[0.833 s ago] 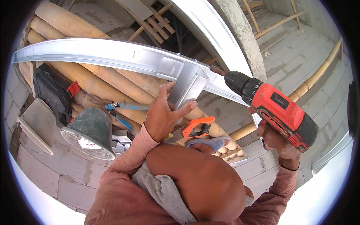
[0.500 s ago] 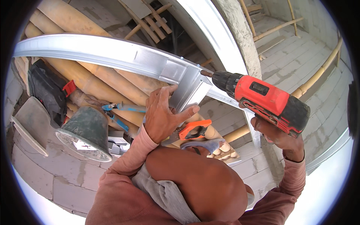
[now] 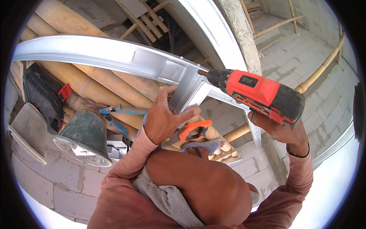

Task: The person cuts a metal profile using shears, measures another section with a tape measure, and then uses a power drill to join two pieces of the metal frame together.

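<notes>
My right hand (image 3: 280,128) grips a red and black cordless drill (image 3: 259,89), held nearly level with its bit pointing left. The bit's tip is at the right edge of a short metal channel (image 3: 187,86), near its upper end; contact cannot be made out. That channel meets a long galvanized metal rail (image 3: 95,47) that curves across the view. My left hand (image 3: 162,118) is closed around the short channel below the joint, fingers on its left side and thumb on its right. Small screw-like points show along the rail's top edge near the joint.
Below lie thick bamboo poles (image 3: 103,87), blue-handled snips (image 3: 122,110), an orange-handled saw (image 3: 195,130), an upturned dark bucket (image 3: 85,131) and a black tool case (image 3: 42,93). Another metal rail (image 3: 217,34) runs beside a rough concrete edge (image 3: 240,38). My bent knee (image 3: 213,187) is close below.
The drill's rear end and my right hand have risen, so the drill sits more level. My left hand keeps its hold on the channel. The whole view has shifted slightly.
</notes>
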`<state>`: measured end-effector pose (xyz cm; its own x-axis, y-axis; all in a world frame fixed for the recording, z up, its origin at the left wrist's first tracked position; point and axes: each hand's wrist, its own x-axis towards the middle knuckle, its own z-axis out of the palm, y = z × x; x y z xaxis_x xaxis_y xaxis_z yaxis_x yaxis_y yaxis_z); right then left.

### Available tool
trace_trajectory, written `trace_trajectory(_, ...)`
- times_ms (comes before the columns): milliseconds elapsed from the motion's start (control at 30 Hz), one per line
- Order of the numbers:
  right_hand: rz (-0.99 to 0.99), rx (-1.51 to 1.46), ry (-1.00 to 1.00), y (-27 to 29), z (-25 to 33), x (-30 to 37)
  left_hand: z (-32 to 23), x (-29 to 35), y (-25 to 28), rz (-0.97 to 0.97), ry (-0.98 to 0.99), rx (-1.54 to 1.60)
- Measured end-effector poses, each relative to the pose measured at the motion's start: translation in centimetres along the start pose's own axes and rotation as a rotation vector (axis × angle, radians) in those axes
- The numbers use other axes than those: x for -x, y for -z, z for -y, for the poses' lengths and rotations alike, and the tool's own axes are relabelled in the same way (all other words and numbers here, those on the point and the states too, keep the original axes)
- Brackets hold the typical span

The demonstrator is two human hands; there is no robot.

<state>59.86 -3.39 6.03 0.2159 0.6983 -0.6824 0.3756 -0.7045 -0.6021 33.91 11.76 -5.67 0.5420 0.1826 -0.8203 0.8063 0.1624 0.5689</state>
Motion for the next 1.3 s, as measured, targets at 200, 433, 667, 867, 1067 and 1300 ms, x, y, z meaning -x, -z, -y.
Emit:
trace_trajectory(200, 0.017, 0.070, 0.030, -0.1, 0.2, -0.2, 0.1, -0.1, 0.1, 0.010, -0.021, 0.013)
trace_trajectory(433, 0.022, 0.082, -0.040, 0.2, 1.0, -0.9, 1.3, -0.4, -0.6, -0.046, -0.127, 0.008)
trace_trajectory(667, 0.048, 0.171, -0.048, 0.9, 1.5, -1.6, 1.8, -1.4, 0.2, 0.048, -0.227, 0.042)
trace_trajectory(867, 0.103, 0.159, -0.112, 2.0, 2.7, -3.0, 2.4, -2.2, 0.1, 0.059, -0.277, 0.001)
trace_trajectory(1067, 0.281, 0.497, 0.279, 2.8, 5.0, -6.3, 2.1, -2.0, 0.6, 0.142, -0.213, 0.122)
trace_trajectory(1300, 0.093, -0.278, -0.628, -0.1, 11.4, -6.9, 2.5, -1.6, 0.5, 0.093, -0.175, 0.198)
